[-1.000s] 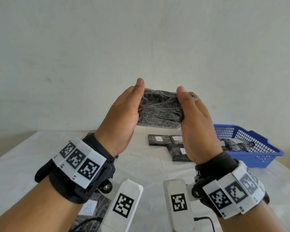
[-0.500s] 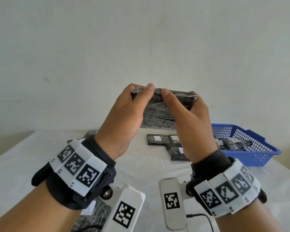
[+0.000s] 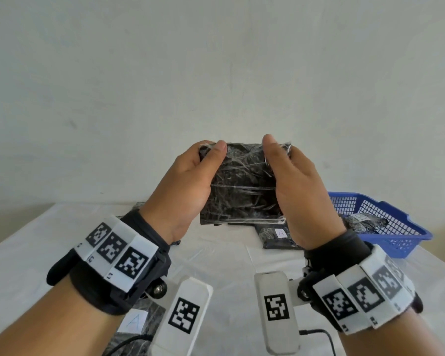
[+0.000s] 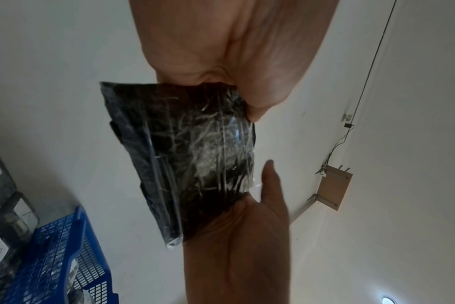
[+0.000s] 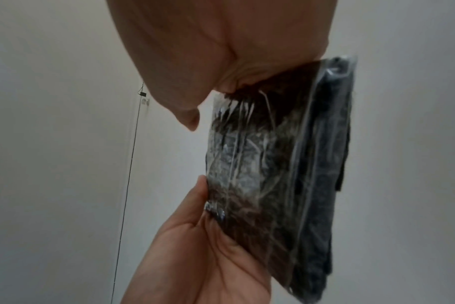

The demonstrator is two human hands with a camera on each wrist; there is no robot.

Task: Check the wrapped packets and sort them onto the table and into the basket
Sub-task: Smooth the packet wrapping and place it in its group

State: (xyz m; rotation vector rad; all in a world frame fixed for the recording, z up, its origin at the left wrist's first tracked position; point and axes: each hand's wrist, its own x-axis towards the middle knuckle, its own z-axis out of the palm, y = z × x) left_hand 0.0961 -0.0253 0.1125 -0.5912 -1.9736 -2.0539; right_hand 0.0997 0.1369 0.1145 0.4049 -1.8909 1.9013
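I hold a black packet wrapped in clear film (image 3: 242, 183) upright in the air over the table, its broad face toward me. My left hand (image 3: 190, 181) grips its left edge, thumb on the near face. My right hand (image 3: 296, 181) grips its right edge the same way. No label shows on the near face. The left wrist view shows the packet (image 4: 195, 154) between both palms; in the right wrist view the packet (image 5: 273, 164) is seen edge-on. The blue basket (image 3: 396, 237) stands at the right with a wrapped packet (image 3: 365, 223) inside.
A black packet labelled A (image 3: 278, 236) lies on the white table (image 3: 49, 242) below my hands. Another labelled packet (image 3: 136, 322) lies near the front edge under my left wrist. A cable (image 3: 321, 335) runs at the front. A plain wall rises behind the table.
I have turned the packet from a flat, tilted hold to upright with its broad face toward me. Both hands shifted from its top edge to its sides and moved slightly lower.
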